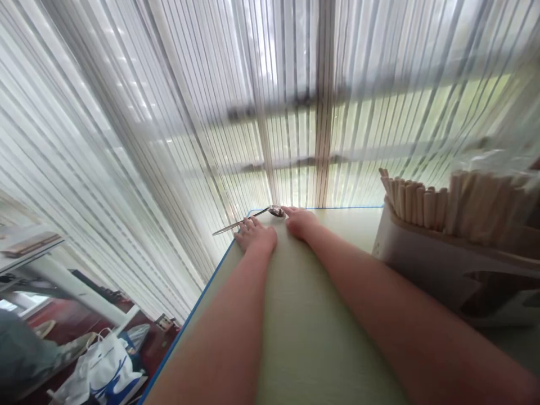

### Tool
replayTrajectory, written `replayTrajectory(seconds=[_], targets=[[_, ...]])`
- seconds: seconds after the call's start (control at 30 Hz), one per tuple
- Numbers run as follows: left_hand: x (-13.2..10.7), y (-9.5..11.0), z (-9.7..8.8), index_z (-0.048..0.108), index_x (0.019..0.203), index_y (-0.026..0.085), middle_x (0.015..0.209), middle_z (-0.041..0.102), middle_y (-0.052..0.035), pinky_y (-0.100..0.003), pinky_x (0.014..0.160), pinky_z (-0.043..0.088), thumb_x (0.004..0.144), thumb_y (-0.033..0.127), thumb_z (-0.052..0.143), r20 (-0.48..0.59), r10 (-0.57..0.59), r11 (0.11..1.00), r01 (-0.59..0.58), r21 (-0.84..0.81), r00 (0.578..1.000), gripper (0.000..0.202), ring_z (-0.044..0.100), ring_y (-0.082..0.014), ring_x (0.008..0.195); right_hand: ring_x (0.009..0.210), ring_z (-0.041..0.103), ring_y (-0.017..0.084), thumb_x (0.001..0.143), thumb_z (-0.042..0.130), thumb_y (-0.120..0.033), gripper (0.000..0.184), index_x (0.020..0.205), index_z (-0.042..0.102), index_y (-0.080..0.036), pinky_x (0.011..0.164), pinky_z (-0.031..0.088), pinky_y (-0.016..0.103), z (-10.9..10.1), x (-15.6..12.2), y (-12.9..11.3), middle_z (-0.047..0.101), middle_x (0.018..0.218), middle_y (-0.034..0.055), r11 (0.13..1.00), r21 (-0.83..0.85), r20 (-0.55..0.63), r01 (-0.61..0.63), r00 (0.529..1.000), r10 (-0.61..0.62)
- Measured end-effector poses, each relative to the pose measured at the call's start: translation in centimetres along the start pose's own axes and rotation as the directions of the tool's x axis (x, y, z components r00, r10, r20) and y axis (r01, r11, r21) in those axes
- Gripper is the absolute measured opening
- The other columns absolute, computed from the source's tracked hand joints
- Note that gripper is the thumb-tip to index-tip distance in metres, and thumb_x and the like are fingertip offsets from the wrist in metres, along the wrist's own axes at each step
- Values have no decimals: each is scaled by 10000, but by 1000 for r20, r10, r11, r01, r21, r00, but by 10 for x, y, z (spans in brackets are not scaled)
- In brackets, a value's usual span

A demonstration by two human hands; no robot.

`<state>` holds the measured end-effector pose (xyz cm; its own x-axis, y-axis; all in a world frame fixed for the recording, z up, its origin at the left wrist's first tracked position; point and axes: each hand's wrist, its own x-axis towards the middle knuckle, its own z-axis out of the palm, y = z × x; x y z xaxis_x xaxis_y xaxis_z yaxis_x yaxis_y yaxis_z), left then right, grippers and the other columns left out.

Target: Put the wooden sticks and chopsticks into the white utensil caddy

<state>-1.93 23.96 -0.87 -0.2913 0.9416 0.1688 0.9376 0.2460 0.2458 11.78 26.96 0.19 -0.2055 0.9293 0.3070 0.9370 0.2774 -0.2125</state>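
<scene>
Both my arms stretch out over a pale green table (320, 337) with a blue edge. At its far left corner lies a metal spoon (248, 220), its handle sticking out past the table edge and its dark bowl toward the window. My left hand (255, 236) rests flat on the table just below the handle, fingers touching or nearly touching it. My right hand (300, 223) lies next to the spoon's bowl, fingertips at it. Neither hand clearly grips the spoon.
A white holder (426, 253) filled with several wooden chopsticks (415, 202) stands on the table at the right, close to my right forearm. Sheer striped curtains (211, 112) hang behind the table. On the floor at lower left are a white and blue bag (103, 371) and another table (37, 253).
</scene>
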Motion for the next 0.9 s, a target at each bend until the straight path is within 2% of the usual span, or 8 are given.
replayTrajectory(seconds=[0.1,0.13,0.17,0.23,0.27,0.5,0.7,0.9], targets=[[-2,0,-6,223,1426,136,1510,145,-111,-580,1069,110,861,446,255,59,33,999,-32,-22,998,646,146,-320,1373,1222,394,292,828,409,-325,534,1358,378,-274,965,315,479,-2,20,-22,379,1411,68,999,6,-8,41,999,-41],[-3,0,-7,241,1422,152,1508,161,-98,-579,1071,117,864,434,252,70,36,999,-34,-31,997,625,151,-313,1374,1255,357,275,821,423,-328,558,1373,353,-283,999,285,468,-1,27,-32,347,1434,49,992,23,1,123,992,-123],[-3,0,-8,260,1416,169,1505,181,-82,-574,1074,126,868,417,249,75,33,999,-30,-41,997,602,153,-304,1375,1265,350,251,814,434,-309,564,1372,355,-295,1016,275,442,0,34,-40,344,1438,28,977,51,79,206,975,-210],[-4,1,-8,292,1403,203,1492,233,-49,-560,1081,143,870,358,246,79,14,998,-9,-60,997,557,160,-278,1377,1218,409,202,816,429,-337,457,1269,486,-351,993,326,364,6,45,-51,429,1377,-36,962,62,111,266,956,-272],[-4,1,-8,293,1402,216,1487,251,-37,-563,1083,140,871,322,229,69,3,998,2,-69,998,545,166,-268,1376,1193,431,196,820,411,-324,419,1220,534,-344,982,340,357,10,48,-52,471,1336,-34,961,58,102,271,956,-276],[-4,2,-4,277,1412,185,1501,199,-27,-564,1094,98,866,315,201,73,10,998,-6,-65,997,566,111,-258,1389,1155,422,242,800,392,-217,442,1211,530,-299,923,382,419,28,54,-30,486,1301,14,972,55,14,227,974,-228],[-5,1,-8,261,1418,181,1504,187,-29,-572,1088,93,872,338,194,98,23,998,-18,-55,995,572,114,-266,1387,1136,428,236,768,412,-145,463,1173,553,-321,900,393,404,30,59,-30,504,1282,-7,975,57,12,217,976,-218],[-4,0,-5,290,1406,182,1500,204,-52,-584,1075,123,873,371,212,64,41,998,-38,-49,997,572,124,-292,1382,1127,433,228,766,415,-135,467,1167,554,-330,896,393,401,30,57,-29,515,1265,-11,973,59,3,223,975,-224]])
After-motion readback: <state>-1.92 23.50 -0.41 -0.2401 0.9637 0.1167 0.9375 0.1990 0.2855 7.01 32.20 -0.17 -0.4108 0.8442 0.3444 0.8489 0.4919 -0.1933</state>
